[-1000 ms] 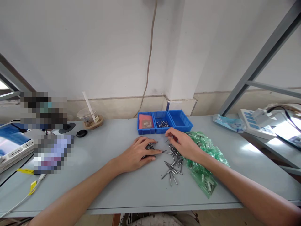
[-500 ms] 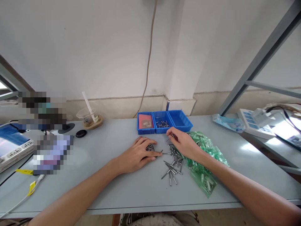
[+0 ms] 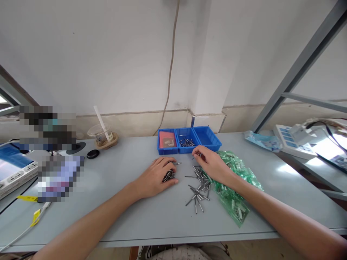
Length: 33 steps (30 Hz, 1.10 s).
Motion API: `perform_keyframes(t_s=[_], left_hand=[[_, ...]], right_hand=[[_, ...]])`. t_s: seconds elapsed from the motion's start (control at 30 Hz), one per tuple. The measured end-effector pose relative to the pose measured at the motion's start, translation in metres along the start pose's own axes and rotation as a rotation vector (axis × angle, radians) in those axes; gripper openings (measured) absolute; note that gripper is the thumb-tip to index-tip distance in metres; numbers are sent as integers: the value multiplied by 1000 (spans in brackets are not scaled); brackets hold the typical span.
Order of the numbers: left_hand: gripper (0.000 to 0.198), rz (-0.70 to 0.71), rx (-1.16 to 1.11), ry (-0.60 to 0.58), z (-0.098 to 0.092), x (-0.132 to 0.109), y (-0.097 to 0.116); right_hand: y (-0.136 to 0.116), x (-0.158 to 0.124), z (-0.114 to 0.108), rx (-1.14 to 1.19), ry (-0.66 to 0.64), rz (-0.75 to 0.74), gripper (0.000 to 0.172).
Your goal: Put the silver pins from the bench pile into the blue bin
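Observation:
Several small metal pins (image 3: 199, 187) lie scattered on the grey table (image 3: 151, 216) between my hands. My left hand (image 3: 157, 177) rests on the table with its fingers curled around a small bunch of pins (image 3: 168, 176). My right hand (image 3: 213, 165) hovers over the far end of the scatter, fingertips pinched on a pin near its thumb. Under my right wrist lies a green plastic bag (image 3: 234, 187) of small parts. Behind the hands stand three joined blue bins (image 3: 187, 140); the middle one holds pins, the left one a red packet.
A plastic cup with a straw (image 3: 103, 135) and a black puck (image 3: 93, 154) sit at the back left. Power strips and cables (image 3: 18, 173) lie at the far left. A grey shelf frame (image 3: 295, 72) and another power strip (image 3: 291, 139) stand to the right.
My left hand has drawn its fingers in, gathering the pins under it into a tighter bunch. My right hand has stayed over the scatter, shifting slightly.

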<state>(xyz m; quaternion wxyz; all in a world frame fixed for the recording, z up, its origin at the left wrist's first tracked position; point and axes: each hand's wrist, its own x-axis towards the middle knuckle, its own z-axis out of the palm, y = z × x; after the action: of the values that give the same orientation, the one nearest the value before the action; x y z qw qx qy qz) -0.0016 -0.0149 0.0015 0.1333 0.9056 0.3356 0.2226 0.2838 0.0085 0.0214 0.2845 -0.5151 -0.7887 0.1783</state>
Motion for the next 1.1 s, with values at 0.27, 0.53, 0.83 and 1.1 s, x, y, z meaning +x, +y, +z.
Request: perform_keyframes(t_s=[0.27, 0.53, 0.83, 1.1], left_hand=[[20, 8, -28, -9, -3, 2, 2], [20, 38, -28, -12, -1, 1, 1], [33, 47, 31, -56, -2, 3, 2], [19, 23, -14, -5, 1, 2, 0]], right_hand=[[-1, 0, 0, 7, -15, 14, 17], [1, 1, 2, 5, -11, 8, 17], [-2, 1, 1, 9, -26, 7, 15], [3, 1, 4, 38, -14, 13, 15]])
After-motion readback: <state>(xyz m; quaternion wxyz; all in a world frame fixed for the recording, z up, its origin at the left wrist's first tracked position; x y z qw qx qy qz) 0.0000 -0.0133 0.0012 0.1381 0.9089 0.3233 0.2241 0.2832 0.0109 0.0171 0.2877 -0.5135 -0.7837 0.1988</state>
